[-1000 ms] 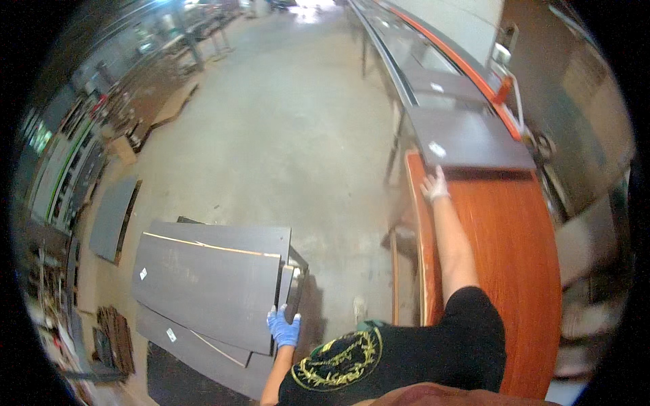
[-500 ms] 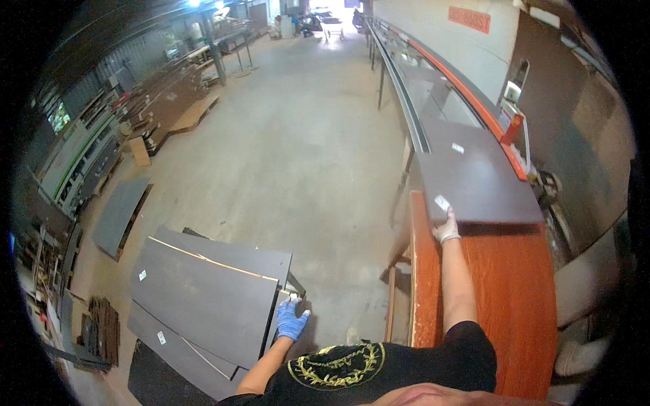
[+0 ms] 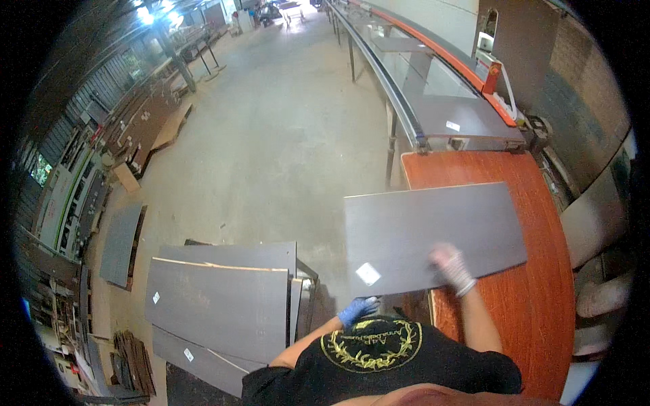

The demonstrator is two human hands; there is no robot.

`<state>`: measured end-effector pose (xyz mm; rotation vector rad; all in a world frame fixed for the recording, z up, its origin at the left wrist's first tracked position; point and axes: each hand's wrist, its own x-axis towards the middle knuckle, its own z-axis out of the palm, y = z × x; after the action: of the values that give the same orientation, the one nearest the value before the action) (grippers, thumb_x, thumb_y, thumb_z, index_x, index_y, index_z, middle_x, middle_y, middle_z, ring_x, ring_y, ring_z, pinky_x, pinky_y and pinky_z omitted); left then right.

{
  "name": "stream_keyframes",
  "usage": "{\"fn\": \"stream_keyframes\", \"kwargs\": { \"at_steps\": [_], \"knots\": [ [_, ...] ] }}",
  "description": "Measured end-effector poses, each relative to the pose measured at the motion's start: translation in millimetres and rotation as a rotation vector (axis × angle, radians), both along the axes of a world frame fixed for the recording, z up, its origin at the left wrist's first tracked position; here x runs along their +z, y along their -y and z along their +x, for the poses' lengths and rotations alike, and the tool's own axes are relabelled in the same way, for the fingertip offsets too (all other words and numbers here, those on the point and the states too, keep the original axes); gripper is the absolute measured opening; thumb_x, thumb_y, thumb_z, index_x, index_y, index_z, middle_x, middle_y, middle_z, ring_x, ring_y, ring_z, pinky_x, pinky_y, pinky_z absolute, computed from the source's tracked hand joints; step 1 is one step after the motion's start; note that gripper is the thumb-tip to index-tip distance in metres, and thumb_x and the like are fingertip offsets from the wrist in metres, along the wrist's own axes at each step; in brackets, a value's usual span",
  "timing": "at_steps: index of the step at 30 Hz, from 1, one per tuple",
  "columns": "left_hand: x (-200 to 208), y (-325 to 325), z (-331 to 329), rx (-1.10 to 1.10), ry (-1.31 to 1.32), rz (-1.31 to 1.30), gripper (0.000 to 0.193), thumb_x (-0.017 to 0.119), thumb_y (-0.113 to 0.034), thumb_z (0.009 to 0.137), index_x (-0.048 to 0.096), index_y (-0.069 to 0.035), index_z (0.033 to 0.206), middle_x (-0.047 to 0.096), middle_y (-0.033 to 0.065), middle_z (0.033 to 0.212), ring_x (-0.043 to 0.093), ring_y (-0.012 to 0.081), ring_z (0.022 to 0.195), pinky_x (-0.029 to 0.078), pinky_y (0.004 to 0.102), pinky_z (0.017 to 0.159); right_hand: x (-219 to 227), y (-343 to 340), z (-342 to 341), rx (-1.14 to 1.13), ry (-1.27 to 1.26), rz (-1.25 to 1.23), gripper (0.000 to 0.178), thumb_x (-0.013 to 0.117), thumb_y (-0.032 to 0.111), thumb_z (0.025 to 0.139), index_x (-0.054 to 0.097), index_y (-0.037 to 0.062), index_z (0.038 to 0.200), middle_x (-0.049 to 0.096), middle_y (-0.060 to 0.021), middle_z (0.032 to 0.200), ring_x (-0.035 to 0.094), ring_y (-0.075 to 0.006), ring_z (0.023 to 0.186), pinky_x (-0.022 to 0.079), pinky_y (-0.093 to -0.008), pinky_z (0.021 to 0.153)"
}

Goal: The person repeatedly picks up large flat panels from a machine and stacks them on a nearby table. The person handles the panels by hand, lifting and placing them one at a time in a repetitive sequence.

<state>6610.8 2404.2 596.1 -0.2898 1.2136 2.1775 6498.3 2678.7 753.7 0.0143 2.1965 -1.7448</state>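
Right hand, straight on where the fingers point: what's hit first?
Likely the grey panel: the right hand is over it, pointing forward-left across its face. Blur hides whether they already touch.

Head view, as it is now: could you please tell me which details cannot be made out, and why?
In the head view:
Left hand: the grey panel hides whether it reaches underneath.
Right hand: blur hides its exact grip.
White label: its markings are too small to read.
Red-brown tabletop: its near end is cut off by the lower edge.
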Motion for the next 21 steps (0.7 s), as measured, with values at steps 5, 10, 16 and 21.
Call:
{"fn": "stream_keyframes", "kwargs": {
  "at_steps": [5, 10, 16, 21],
  "knots": [
    [42.4, 37.2, 8.1, 0.603, 0.231, 0.404, 0.048, 0.061, -0.030, 0.078, 0.043, -0.006, 0.116, 0.051, 0.0132, 0.113, 0.051, 0.0270, 0.103, 0.041, 0.0400, 0.093, -61.7, -158.1, 14.2, -0.598, 0.058, 1.283, 0.071, 0.048, 0.053, 0.078, 0.033, 0.0054, 0.128, 0.039, -0.0152, 0.128, 0.037, -0.0305, 0.117, 0.030, -0.0405, 0.097],
    [35.4, 50.0, -41.2, 0.792, 0.029, 0.296, 0.048, 0.046, -0.036, 0.087, 0.038, -0.005, 0.123, 0.043, 0.0138, 0.125, 0.042, 0.0268, 0.115, 0.033, 0.0414, 0.098, -74.2, -149.9, -19.9, -0.627, 0.014, 1.310, 0.060, 0.045, 0.051, 0.081, 0.053, -0.0047, 0.104, 0.056, -0.0179, 0.103, 0.053, -0.0294, 0.097, 0.040, -0.0381, 0.085],
    [40.8, 94.3, 22.6, 1.173, 0.106, 0.398, 0.047, 0.060, -0.033, 0.078, 0.046, -0.008, 0.116, 0.053, 0.0115, 0.113, 0.050, 0.0279, 0.102, 0.040, 0.0419, 0.090, -103.0, -142.7, -50.1, -0.207, 0.166, -0.138, 0.031, 0.052, 0.029, 0.083, 0.055, -0.0006, 0.091, 0.056, -0.0056, 0.087, 0.054, -0.0162, 0.082, 0.046, -0.0302, 0.071],
    [37.5, 123.4, 79.8, 1.340, 0.113, 0.456, 0.053, 0.057, -0.040, 0.077, 0.046, -0.007, 0.117, 0.048, 0.0112, 0.122, 0.044, 0.0278, 0.111, 0.032, 0.0416, 0.098, -99.9, -77.8, -91.2, 0.078, 0.311, -0.187, 0.032, 0.053, 0.029, 0.082, 0.054, -0.0002, 0.095, 0.056, -0.0068, 0.092, 0.053, -0.0187, 0.085, 0.044, -0.0323, 0.078]
  ]
}}
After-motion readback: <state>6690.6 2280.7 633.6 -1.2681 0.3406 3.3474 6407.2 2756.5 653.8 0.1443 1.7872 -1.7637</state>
